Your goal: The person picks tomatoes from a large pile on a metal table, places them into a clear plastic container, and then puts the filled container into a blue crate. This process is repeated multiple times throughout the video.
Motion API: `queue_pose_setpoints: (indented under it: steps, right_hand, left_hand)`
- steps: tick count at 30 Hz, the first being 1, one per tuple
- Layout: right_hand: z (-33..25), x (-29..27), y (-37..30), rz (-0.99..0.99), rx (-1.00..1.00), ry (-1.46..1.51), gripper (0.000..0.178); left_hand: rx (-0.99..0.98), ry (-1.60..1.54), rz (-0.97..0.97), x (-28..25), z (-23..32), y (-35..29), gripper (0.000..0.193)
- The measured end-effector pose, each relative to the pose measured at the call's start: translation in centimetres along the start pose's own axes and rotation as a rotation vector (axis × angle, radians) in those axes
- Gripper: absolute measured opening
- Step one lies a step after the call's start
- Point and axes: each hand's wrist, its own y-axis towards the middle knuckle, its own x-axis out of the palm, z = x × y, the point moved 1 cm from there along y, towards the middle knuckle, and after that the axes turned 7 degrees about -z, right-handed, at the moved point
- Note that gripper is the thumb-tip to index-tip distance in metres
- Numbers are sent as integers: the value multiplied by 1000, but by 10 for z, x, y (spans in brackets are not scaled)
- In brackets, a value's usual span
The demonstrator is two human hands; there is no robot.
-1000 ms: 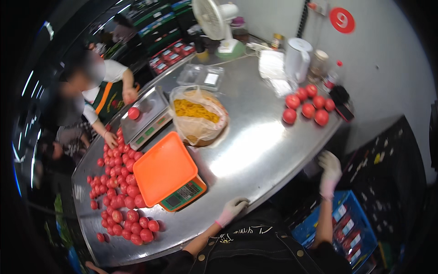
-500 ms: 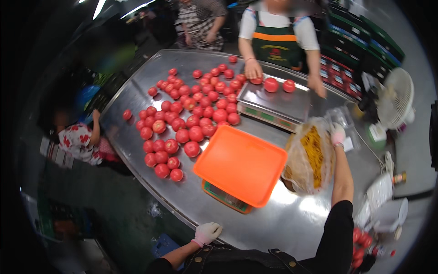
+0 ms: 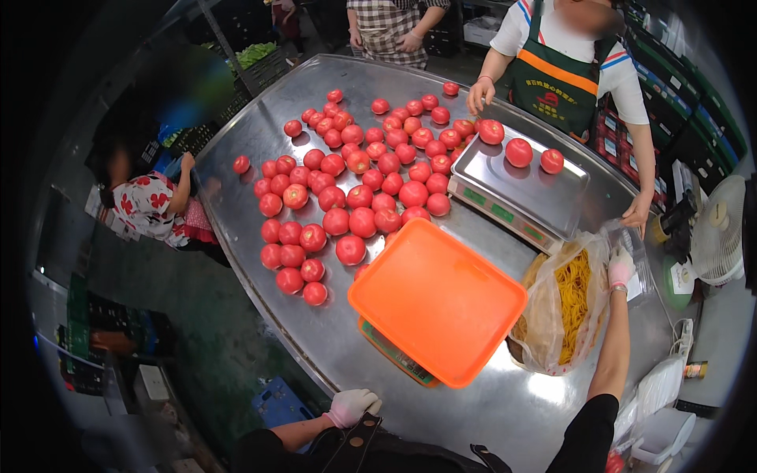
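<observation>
My right hand (image 3: 621, 268), in a pale glove, reaches past an open plastic bag (image 3: 536, 319) full of yellow rubber bands (image 3: 573, 303). Its fingers are closed at the edge of some clear plastic bags (image 3: 637, 251); the fingertips are partly hidden. My left hand (image 3: 353, 407), also gloved, rests on the near table edge with fingers loosely curled and nothing visible in them. Between my hands an orange tray (image 3: 438, 303), with nothing in it, sits on a scale (image 3: 394, 351). Many red tomatoes (image 3: 361, 222) are spread beyond it on the metal table (image 3: 315, 347).
Three tomatoes (image 3: 518, 153) lie on a second scale (image 3: 520, 177). Across the table stands a co-worker in a green apron (image 3: 552, 87), one hand (image 3: 639, 211) near the clear bags. A white fan (image 3: 721, 229) is at the right. Other people stand behind and at the left.
The whole view has shifted. The co-worker's hand has come off a tomato by the far scale, and their other hand is nearer the clear bags. My hands stay in about the same places.
</observation>
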Motion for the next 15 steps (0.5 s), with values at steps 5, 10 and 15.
queue_pose_setpoints:
  steps: [5, 10, 15]
  right_hand:
    - [16, 10, 29, -187, 29, -128, 27]
    - [-44, -28, 8, -287, 167, -244, 26]
    - [14, -80, -25, 370, -25, -596, 28]
  left_hand:
    - [33, -33, -41, 15, -9, -1, 13]
    - [-53, -58, -23, 20, -5, -14, 16]
    - [-20, -53, -15, 16, -17, -12, 17]
